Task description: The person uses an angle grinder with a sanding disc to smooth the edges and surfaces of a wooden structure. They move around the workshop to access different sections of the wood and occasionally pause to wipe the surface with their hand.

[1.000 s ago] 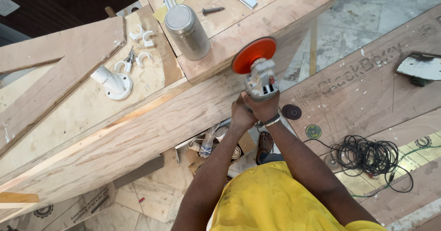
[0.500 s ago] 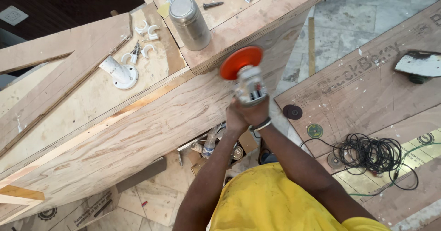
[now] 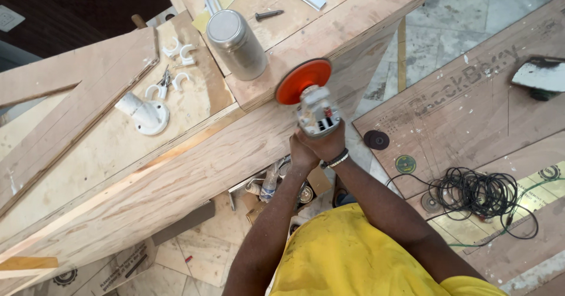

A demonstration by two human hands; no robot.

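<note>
Sliding sander [image 3: 309, 98] leftward along plywood [image 3: 194, 160]

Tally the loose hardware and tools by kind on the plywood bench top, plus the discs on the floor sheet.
Angle grinder with orange disc, held in both hands: 1
Metal can: 1
White pipe clips: 4, as far as shows
White flange fitting: 1
Dark bolt: 1
Loose discs on floor sheet: 3
Total: 11

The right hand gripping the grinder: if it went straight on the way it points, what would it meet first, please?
Most likely the plywood edge: the right hand points up along the grinder, whose orange disc sits against it. Depth is unclear.
</note>
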